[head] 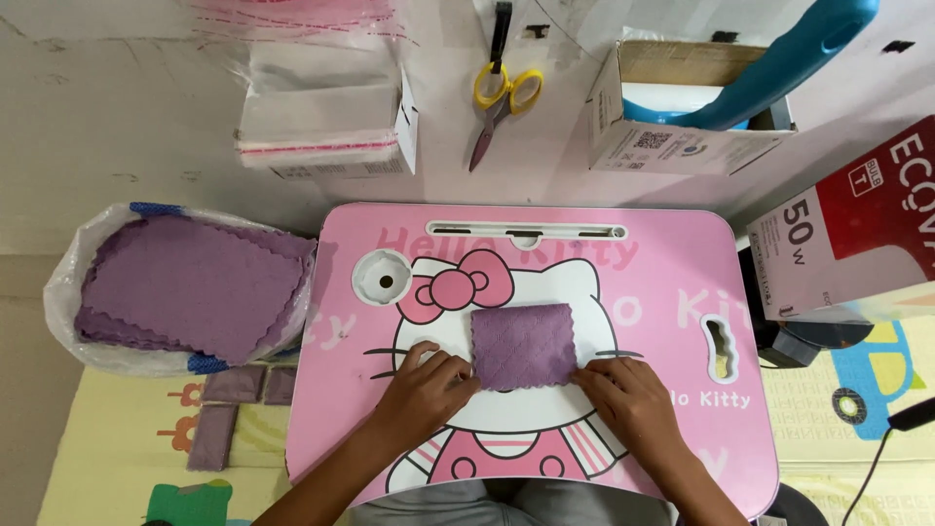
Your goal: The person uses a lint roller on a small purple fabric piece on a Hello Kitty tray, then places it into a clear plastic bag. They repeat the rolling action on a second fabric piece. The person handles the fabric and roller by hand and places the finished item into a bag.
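The person's left hand (427, 388) pinches the bottom left edge of a small purple cloth (522, 345). The right hand (631, 396) presses its fingers on the bottom right corner of the same cloth. Neither hand is closed into a fist; both have their fingertips on the cloth.

The cloth lies folded into a small square in the middle of a pink lap table (682, 282) with a cartoon cat on it. It looks like the person is in the middle of folding it, with the lower edge being squared up. The next move likely calls for both hands to keep the edges lined up and press the fold flat so it does not spring open.

To the left, well apart from the table, sits a white bag (68, 292) full of flat purple cloths (190, 282). A few small folded cloths (234, 385) lie on the mat just beside the table's left edge. Above the table lie yellow scissors (499, 97), a stack of clear plastic bags (321, 127) and an open cardboard box (672, 136). A red and white box (857, 224) stands at the right.
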